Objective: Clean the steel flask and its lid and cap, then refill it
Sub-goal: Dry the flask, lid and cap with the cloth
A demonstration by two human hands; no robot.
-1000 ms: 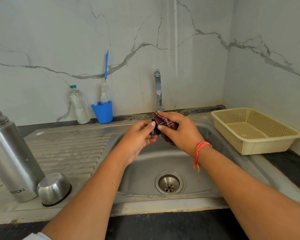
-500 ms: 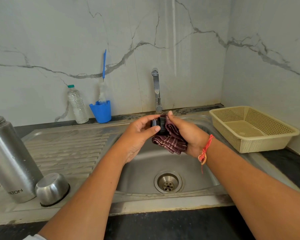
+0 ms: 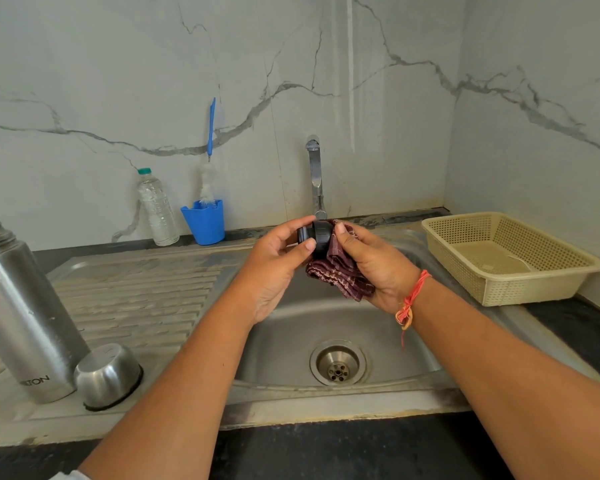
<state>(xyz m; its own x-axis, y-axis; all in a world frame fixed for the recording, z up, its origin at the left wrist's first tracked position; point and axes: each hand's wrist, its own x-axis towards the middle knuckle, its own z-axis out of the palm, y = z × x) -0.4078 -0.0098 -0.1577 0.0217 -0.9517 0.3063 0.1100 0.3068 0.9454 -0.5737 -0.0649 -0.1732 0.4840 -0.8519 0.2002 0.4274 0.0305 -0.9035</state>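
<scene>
- Above the steel sink basin, the left hand pinches the round black plastic lid.
- The right hand grips a maroon checked cloth against it.
- The tall steel flask and inverted steel cap stand left of the basin.

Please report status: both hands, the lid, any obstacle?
Left hand pinches black round plastic lid; right hand holds maroon checked cloth against it. Tall steel flask stands uncapped on drainboard. Nothing blocks.

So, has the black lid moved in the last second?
Yes. The black lid has risen toward the tap outlet and now sits just under it, pinched by the left hand, the right hand pressing the cloth against it.
</scene>
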